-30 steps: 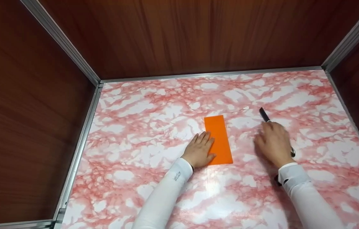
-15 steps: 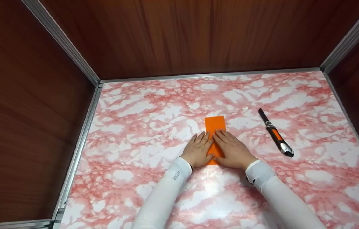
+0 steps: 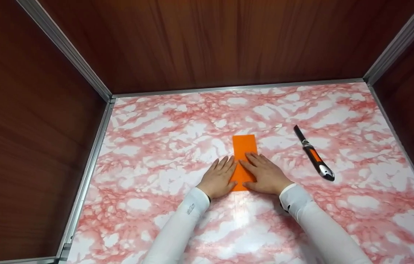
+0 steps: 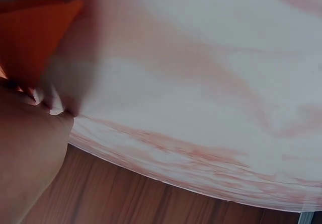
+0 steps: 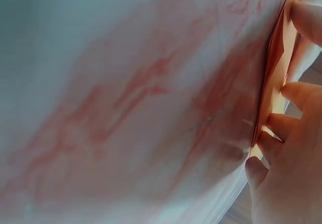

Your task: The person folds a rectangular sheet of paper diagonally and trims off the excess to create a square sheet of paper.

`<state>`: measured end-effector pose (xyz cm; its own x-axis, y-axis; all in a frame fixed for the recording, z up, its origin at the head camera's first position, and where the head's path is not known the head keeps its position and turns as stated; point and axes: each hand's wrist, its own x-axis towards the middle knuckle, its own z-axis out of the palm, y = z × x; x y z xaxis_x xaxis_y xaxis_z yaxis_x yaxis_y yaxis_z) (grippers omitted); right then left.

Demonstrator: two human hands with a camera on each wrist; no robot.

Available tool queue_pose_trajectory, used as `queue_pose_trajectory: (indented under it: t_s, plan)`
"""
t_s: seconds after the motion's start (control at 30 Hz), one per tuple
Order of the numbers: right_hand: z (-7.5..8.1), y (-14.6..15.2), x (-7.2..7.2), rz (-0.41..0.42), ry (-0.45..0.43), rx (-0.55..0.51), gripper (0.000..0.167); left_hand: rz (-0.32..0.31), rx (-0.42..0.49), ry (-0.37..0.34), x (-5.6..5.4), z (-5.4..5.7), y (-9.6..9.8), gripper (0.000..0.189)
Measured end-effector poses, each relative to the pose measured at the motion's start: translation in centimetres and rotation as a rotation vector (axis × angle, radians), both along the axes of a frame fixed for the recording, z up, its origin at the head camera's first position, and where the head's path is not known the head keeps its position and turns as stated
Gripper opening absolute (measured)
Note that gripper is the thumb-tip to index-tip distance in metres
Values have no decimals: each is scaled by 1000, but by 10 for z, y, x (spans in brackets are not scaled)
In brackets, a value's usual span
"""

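Note:
A narrow strip of orange paper (image 3: 244,145) lies lengthwise on the table, and its layered, folded edge shows in the right wrist view. My left hand (image 3: 217,178) rests along its left side with fingers extended, fingertips and thumb at the edge. Across from it, my right hand (image 3: 267,176) lies on the right part of the strip, fingers spread out straight. The lower middle of the paper is partly covered by both hands. In the left wrist view a corner of the orange paper (image 4: 32,38) appears beside the hand.
A utility knife (image 3: 315,157) with a black and orange handle lies right of the right hand, its black blade pointing away. The red-and-white marbled table (image 3: 155,154) is bounded by dark wood panels (image 3: 207,44) with metal rails at the back and sides.
My right hand has left the utility knife, which now lies on the table, and moved left onto the orange paper. The left hand stays at the paper's left side.

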<state>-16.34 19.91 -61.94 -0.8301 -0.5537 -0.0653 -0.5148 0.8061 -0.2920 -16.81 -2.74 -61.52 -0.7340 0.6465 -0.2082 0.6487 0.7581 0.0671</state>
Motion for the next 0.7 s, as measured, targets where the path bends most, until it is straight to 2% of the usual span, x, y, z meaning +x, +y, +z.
queue_pose_trajectory:
  t_s: [0.17,0.7]
  plan:
    - [1,-1,-1,2,7,19,79,0,-14,7,5,0,-11,68]
    - [3,16,1,-4,16,32,80,3,-13,17,5,-2,-11,68]
